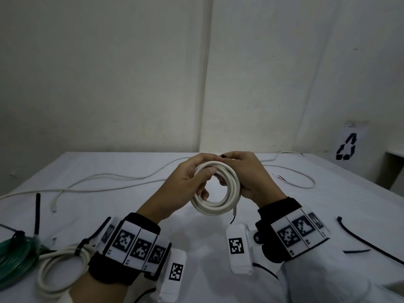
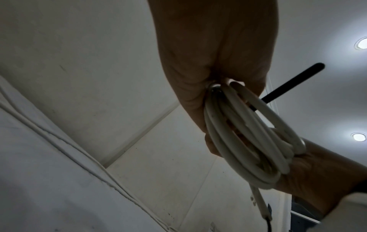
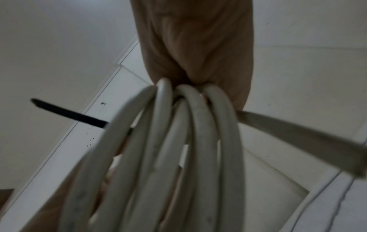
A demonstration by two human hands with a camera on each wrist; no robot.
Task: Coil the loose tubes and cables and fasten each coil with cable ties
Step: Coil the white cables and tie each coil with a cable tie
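A white cable coil (image 1: 215,207) is held upright above the table (image 1: 207,241), between both hands. My left hand (image 1: 185,180) wraps its fingers round the coil's left side, thumb over the top turn. My right hand (image 1: 247,171) grips the right side, and its fingertips meet the left ones at the top around a black cable tie (image 1: 223,156). The tie's tail sticks out past the turns (image 2: 294,83) (image 3: 69,116). The cable's cut end (image 1: 234,213) hangs below the coil. How far the tie goes round the turns is hidden by fingers.
At the bottom left lie a tied white coil (image 1: 63,265) and a green tube coil (image 1: 15,256). Loose white cables (image 1: 109,178) run across the far table. Black cable ties (image 1: 367,241) lie at the right, and another black tie (image 1: 37,213) at the left.
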